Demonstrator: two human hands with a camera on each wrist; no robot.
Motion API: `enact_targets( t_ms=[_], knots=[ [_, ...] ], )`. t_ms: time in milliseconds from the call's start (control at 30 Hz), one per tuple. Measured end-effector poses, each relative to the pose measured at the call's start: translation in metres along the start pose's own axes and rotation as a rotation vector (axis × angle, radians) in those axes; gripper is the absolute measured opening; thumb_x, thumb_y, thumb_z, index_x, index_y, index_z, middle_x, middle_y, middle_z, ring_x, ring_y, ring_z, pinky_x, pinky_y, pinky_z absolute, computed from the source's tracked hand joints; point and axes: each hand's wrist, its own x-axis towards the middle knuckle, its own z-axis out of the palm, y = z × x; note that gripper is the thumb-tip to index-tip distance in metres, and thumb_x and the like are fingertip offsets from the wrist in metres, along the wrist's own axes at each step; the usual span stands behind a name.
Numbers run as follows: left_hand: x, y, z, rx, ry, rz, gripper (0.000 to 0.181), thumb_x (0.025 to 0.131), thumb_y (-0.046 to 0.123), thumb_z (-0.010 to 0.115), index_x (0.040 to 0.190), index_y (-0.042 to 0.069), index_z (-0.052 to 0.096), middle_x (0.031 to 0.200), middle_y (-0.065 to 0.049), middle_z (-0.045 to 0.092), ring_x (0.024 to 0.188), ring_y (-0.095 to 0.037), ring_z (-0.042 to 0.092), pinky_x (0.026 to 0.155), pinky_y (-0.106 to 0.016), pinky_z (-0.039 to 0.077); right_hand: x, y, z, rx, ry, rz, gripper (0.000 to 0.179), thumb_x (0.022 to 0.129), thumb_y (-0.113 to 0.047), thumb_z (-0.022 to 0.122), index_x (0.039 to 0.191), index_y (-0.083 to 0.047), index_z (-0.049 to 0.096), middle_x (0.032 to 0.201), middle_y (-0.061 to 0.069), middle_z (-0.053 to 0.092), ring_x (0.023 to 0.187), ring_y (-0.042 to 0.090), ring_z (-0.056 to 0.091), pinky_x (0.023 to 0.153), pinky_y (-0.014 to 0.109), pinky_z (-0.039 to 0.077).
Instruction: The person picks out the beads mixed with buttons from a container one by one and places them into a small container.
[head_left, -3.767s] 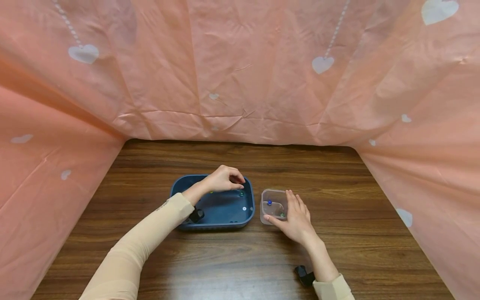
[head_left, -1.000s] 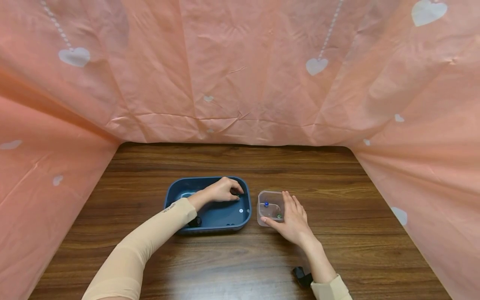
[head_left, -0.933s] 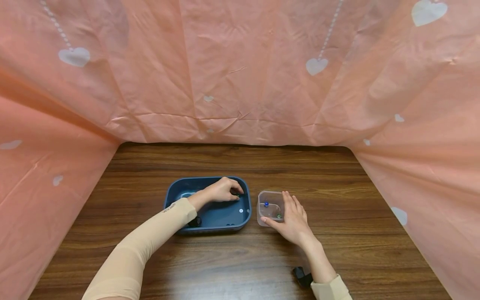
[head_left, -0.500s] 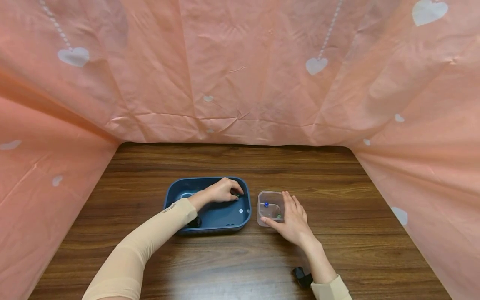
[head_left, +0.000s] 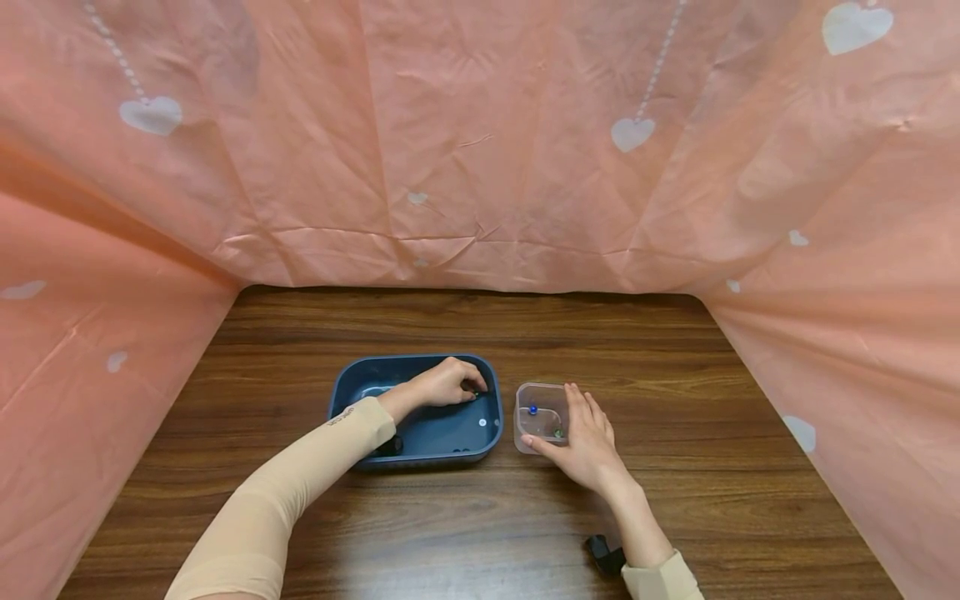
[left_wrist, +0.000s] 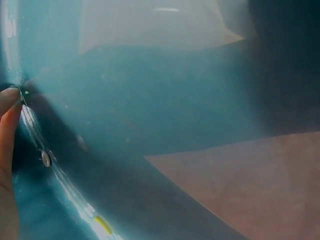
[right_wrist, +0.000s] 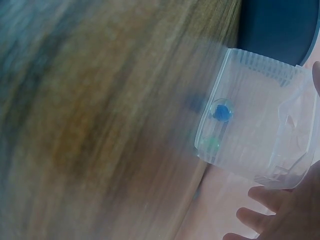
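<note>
My left hand (head_left: 448,382) reaches down inside the blue basin (head_left: 442,435), near its right end. Its thumb and fingertips pinch a small green marble (head_left: 477,394), which also shows at the fingertips in the left wrist view as a dark green marble (left_wrist: 25,93). To the right of the basin stands a square clear plastic container (head_left: 540,388), held by my right hand (head_left: 588,437) with the thumb at the front and the fingers along the right side. Inside it lie a blue marble (right_wrist: 222,112) and a green marble (right_wrist: 212,144).
A whitish marble (head_left: 482,422) and dark marbles (head_left: 461,451) lie in the basin. A yellow-marked marble (left_wrist: 102,225) shows in the left wrist view. The wooden table (head_left: 450,517) is bounded by pink curtains (head_left: 480,167). A black wrist camera (head_left: 604,555) sits at my right forearm.
Since the oldest frame my left hand has lowered into the basin and taken hold of the green marble. Over the last second it has barely moved. My right hand stays on the container.
</note>
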Motion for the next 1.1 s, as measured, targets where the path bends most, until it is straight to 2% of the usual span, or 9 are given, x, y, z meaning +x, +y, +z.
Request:
enact_targets(
  t_ms=[467, 800, 1100],
  knots=[
    [-0.0002, -0.0015, -0.0007, 0.002, 0.012, 0.008, 0.019, 0.086, -0.003, 0.068, 0.104, 0.002, 0.074, 0.103, -0.009, 0.070, 0.091, -0.017, 0.068, 0.077, -0.020, 0.055, 0.0005, -0.0019, -0.0020, -0.007, -0.016, 0.009, 0.112, 0.082, -0.067, 0.065, 0.156, -0.003, 0.010, 0.161, 0.019, 0.012, 0.147, 0.041, 0.007, 0.114, 0.067, 0.010],
    [-0.0021, 0.0015, -0.0055, -0.035, 0.019, -0.017, 0.018, 0.088, -0.001, 0.068, 0.106, 0.003, 0.073, 0.104, -0.010, 0.070, 0.091, -0.016, 0.069, 0.076, -0.018, 0.055, 0.0007, -0.0024, -0.0021, -0.008, -0.015, 0.007, 0.112, 0.082, -0.066, 0.065, 0.156, -0.002, 0.011, 0.161, 0.020, 0.012, 0.147, 0.041, 0.008, 0.114, 0.066, 0.010],
    [-0.0030, 0.0031, -0.0073, -0.052, 0.033, 0.011, 0.017, 0.088, 0.000, 0.068, 0.104, 0.002, 0.073, 0.103, -0.010, 0.071, 0.089, -0.014, 0.069, 0.075, -0.017, 0.055, 0.0017, -0.0018, -0.0009, -0.004, -0.018, 0.012, 0.112, 0.082, -0.066, 0.065, 0.156, -0.002, 0.011, 0.161, 0.020, 0.012, 0.147, 0.040, 0.007, 0.114, 0.066, 0.009]
  ],
)
